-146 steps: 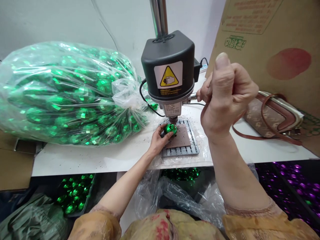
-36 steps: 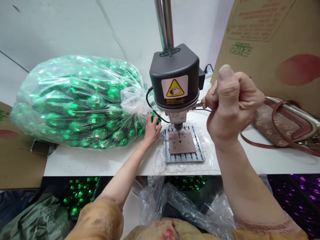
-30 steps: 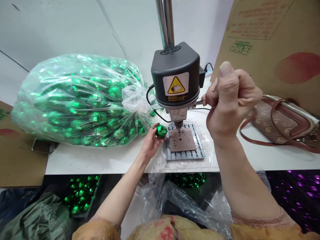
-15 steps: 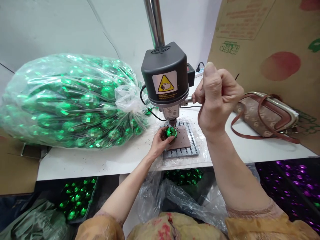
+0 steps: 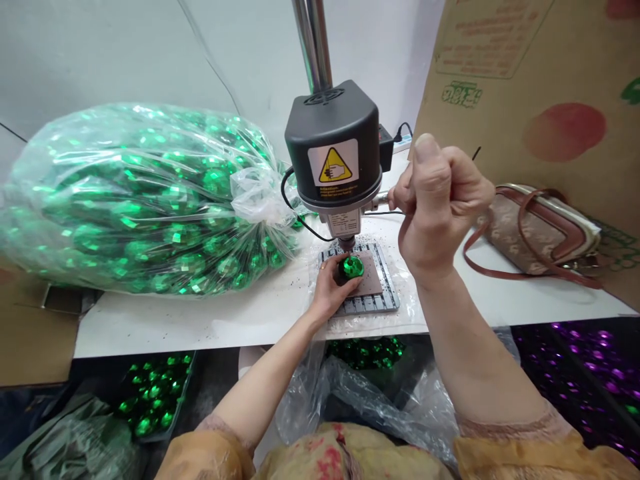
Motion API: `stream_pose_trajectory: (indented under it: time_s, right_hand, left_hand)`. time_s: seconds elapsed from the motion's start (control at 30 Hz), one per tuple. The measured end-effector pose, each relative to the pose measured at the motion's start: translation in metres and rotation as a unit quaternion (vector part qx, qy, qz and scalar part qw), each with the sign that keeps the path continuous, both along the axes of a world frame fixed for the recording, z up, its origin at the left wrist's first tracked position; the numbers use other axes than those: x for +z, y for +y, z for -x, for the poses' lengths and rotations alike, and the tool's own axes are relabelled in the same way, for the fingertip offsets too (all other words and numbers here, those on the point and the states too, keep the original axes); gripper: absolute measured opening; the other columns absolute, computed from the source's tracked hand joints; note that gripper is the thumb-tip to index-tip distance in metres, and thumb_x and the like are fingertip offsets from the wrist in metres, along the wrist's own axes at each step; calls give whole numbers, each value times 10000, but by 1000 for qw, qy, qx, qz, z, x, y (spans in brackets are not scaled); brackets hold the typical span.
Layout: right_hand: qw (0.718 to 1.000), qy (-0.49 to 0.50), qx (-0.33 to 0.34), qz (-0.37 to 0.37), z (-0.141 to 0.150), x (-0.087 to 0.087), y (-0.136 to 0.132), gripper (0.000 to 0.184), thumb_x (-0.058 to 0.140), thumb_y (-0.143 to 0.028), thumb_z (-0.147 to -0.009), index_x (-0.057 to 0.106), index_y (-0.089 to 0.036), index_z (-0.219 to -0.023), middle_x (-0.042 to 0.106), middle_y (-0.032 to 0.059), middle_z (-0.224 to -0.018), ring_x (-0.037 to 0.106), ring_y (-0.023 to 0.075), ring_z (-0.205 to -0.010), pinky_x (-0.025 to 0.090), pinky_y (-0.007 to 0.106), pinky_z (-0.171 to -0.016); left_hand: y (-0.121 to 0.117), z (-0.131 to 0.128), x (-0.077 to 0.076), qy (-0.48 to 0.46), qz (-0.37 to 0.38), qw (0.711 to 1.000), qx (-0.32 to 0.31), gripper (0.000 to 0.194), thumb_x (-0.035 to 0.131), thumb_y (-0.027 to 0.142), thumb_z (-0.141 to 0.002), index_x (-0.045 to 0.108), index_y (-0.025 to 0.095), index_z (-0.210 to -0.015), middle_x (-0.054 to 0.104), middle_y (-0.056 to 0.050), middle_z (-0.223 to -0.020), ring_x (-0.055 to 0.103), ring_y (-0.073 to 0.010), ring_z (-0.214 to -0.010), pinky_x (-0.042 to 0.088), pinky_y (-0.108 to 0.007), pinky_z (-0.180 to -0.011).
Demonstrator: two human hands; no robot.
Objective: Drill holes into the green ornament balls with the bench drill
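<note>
Under the chuck of a black bench drill press (image 5: 334, 150), my left hand (image 5: 331, 288) holds a shiny green faceted ball (image 5: 353, 267) between thumb and fingers. The ball is over a brown square board (image 5: 371, 272) on the slotted grey metal base (image 5: 373, 304). My right hand (image 5: 443, 207) is closed in a fist around the drill press's feed lever (image 5: 381, 199), right of the motor housing. Most of the lever is hidden by the fingers. Whether the drill bit touches the ball cannot be made out.
A big clear bag of green balls (image 5: 150, 207) lies on the white table (image 5: 200, 327) at left. To the right are a brown-strapped handbag (image 5: 543, 230) and a cardboard box (image 5: 505, 127). Trays of green balls (image 5: 155, 397) and purple balls (image 5: 590, 360) sit below the table edge. Dark shavings surround the base.
My left hand has shifted slightly right with the green ball and turned it, so a different side faces up. My right hand stays on the lever, almost unmoved.
</note>
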State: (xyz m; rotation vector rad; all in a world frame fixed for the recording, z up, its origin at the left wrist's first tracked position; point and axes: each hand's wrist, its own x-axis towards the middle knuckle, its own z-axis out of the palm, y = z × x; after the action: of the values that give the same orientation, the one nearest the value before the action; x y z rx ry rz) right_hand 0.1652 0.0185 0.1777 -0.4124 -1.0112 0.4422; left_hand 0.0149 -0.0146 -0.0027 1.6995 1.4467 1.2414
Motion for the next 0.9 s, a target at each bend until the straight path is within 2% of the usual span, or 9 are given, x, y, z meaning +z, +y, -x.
stream_pose_trajectory:
  time_s: [0.13,0.27,0.47,0.6,0.9]
  right_hand:
    - [1000,17,-9,-18,1,-8,-2,534,646,-425,-901,285,-214,-568,297,-66,-470,311,49,-422,254,281,-442]
    - [998,18,1,-61,2,-17,-5,554,614,-356,-928,216,-190,-580,252,-69,-478,279,17,-426,285,233,-452]
    - [996,1,8,-93,-1,-26,-6,543,592,-282,-927,202,-171,-567,255,-67,-483,282,10,-441,303,228,-457]
    - [992,0,-4,-126,0,-31,-3,553,575,-242,-930,167,-151,-568,226,-66,-467,268,-2,-428,281,215,-450]
    - [989,9,-11,-148,0,-41,-4,543,579,-198,-908,167,-144,-557,211,-72,-462,281,-4,-412,307,210,-465]
  left_hand:
    - [1,1,-3,1,-7,1000,-5,567,857,354,-776,644,220,-1285,673,-102,-1263,628,-302,-1216,511,-452,-1056]
    - [0,0,-4,11,-18,1000,-5,545,853,343,-783,648,215,-1272,678,-104,-1251,632,-295,-1205,521,-444,-1042]
    - [-1,0,-2,15,-29,999,-8,541,847,347,-791,642,214,-1274,680,-103,-1239,639,-286,-1186,530,-431,-1025]
    - [-1,0,-1,13,-33,999,-13,532,842,343,-795,639,214,-1269,683,-101,-1235,637,-287,-1185,527,-429,-1022]
    - [-1,0,-2,16,-23,1000,-9,564,843,342,-796,629,223,-1304,674,-104,-1272,616,-297,-1224,506,-443,-1049]
